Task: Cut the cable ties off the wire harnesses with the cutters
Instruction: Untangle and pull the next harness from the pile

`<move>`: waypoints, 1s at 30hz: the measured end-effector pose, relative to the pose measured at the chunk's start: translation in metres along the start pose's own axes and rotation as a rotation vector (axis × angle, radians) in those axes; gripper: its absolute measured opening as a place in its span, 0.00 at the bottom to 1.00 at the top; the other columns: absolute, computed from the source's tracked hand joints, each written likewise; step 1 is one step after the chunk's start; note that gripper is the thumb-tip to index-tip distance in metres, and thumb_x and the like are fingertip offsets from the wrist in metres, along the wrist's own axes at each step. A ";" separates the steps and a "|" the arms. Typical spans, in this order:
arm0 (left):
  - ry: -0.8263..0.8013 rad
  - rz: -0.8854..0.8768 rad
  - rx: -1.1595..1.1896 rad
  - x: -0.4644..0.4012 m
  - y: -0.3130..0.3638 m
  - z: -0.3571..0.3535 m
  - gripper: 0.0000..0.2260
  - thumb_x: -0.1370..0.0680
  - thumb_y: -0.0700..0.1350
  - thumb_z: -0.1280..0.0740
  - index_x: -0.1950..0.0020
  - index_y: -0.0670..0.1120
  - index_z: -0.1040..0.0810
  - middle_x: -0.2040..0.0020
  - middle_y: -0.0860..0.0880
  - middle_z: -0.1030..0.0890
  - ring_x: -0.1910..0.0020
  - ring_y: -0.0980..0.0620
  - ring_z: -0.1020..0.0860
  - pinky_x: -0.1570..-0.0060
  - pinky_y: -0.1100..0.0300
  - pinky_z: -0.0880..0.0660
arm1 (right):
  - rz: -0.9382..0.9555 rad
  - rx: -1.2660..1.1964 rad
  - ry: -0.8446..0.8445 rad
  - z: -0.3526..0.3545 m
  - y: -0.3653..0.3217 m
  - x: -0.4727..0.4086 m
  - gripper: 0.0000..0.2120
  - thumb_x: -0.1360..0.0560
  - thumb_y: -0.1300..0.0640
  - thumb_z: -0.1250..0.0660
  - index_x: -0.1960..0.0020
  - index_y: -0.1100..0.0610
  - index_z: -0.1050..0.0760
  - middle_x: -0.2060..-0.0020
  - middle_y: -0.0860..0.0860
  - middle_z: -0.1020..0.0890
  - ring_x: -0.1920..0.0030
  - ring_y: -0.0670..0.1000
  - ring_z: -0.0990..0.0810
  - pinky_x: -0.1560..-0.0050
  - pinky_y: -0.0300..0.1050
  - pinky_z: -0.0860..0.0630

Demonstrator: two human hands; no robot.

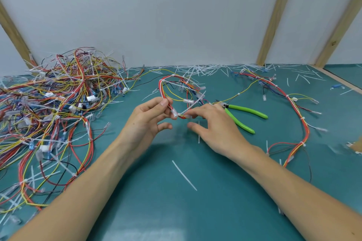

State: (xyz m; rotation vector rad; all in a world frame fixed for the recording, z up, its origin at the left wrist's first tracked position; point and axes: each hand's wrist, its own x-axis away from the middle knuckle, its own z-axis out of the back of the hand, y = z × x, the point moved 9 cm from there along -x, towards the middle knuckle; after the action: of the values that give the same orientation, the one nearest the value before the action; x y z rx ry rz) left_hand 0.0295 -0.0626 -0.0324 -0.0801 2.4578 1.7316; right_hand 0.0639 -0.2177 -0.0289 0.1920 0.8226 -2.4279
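Forearms: two bare forearms are seen nearest the camera, reaching forward over the mat.
Loose tie strip (184, 175): a cut white strip is seen lying on the mat between the forearms.
Left hand (148, 118): a looped wire harness (181, 95) is pinched between thumb and curled fingers and held up off the mat.
Right hand (214, 123): the fingers are extended and spread, with the tips brought to the lower end of the loop; whether a tie is pinched there cannot be told, and no tool is held.
Cutters (243, 116): the green-handled cutters are left on the mat just beyond the right hand, handles apart.
Cable ties on held harness: several white ties are still seen on the loop, tails sticking out.
Work done, as judged: many cut tie strips (211, 70) are scattered along the far edge, and one harness (293, 107) is laid out to the right, though small white ties are still seen on it.
Work left, as judged: a large tangled pile of harnesses (52, 107) with ties on is seen at the left; most of the job is judged to remain.
Surface: a teal mat (195, 211) is spread over the bench.
Room: a pale wall panel (156, 15) crossed by bare wooden battens (274, 17) is seen behind.
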 end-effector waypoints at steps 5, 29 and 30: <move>-0.110 -0.005 0.026 0.000 -0.001 -0.010 0.11 0.23 0.47 0.32 0.44 0.48 0.15 0.55 0.49 0.16 0.53 0.53 0.18 0.56 0.60 0.21 | 0.028 -0.078 0.013 0.001 -0.002 0.000 0.07 0.21 0.47 0.30 0.44 0.45 0.17 0.56 0.41 0.22 0.49 0.48 0.27 0.44 0.50 0.28; 0.048 -0.225 -0.935 0.009 0.008 -0.021 0.06 0.19 0.47 0.32 0.53 0.47 0.19 0.57 0.52 0.17 0.52 0.56 0.20 0.47 0.61 0.27 | -0.310 -1.265 0.149 0.013 0.015 -0.005 0.13 0.15 0.54 0.40 0.53 0.57 0.22 0.69 0.47 0.26 0.67 0.46 0.22 0.69 0.39 0.28; 0.035 -0.218 -0.911 0.010 0.008 -0.022 0.07 0.19 0.47 0.32 0.55 0.47 0.19 0.60 0.51 0.17 0.56 0.53 0.19 0.49 0.57 0.26 | -0.327 -1.288 0.144 0.013 0.017 -0.005 0.12 0.15 0.53 0.39 0.52 0.56 0.21 0.69 0.46 0.26 0.67 0.46 0.22 0.68 0.39 0.28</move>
State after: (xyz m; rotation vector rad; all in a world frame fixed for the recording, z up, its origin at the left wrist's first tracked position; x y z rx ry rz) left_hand 0.0173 -0.0799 -0.0193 -0.4401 1.4040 2.5597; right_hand 0.0779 -0.2338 -0.0257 -0.2890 2.3912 -1.6664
